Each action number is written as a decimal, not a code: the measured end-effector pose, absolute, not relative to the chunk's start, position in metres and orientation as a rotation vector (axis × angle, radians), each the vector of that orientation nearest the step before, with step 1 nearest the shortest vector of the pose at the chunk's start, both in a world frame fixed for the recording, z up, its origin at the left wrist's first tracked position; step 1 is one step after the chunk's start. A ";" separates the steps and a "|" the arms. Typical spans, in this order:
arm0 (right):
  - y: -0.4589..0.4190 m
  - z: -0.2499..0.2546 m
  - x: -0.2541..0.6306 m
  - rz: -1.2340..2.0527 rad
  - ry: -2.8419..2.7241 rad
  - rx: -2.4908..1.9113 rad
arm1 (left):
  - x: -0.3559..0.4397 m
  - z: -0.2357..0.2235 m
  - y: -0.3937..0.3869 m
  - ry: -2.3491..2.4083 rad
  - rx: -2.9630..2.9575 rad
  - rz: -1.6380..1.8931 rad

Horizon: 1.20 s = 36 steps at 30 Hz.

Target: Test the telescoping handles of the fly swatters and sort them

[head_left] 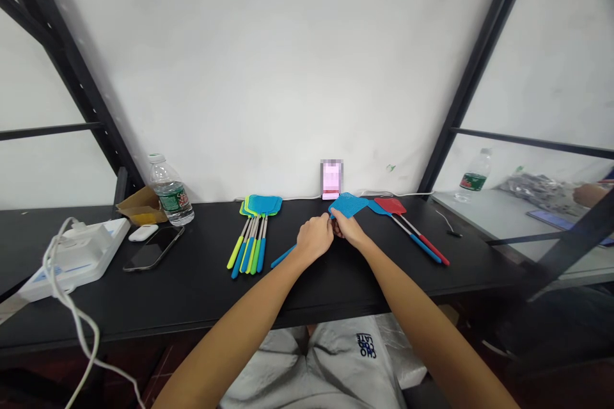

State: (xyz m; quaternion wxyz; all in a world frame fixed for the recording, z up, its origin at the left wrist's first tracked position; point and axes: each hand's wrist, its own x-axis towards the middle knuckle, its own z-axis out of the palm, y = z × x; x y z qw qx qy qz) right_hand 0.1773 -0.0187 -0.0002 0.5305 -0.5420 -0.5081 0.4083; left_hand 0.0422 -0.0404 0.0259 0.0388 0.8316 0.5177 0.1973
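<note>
The blue fly swatter (349,205) is over the black table (192,294), in the middle. Its flat head points away and to the right; its long handle slants back down to the left. The left hand (315,236) is closed around its neck, and the right hand (346,228) grips the head's edge. A red fly swatter (391,206) lies to the right, and a pile of swatters (261,205) to the left.

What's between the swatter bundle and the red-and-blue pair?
Left hand, right hand, the blue swatter they hold; behind, a lit screen and white cable. Head view.
</note>
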 end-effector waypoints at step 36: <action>-0.021 0.001 0.180 0.930 -1.249 -1.306 | 0.041 0.023 -0.039 1.582 2.507 0.645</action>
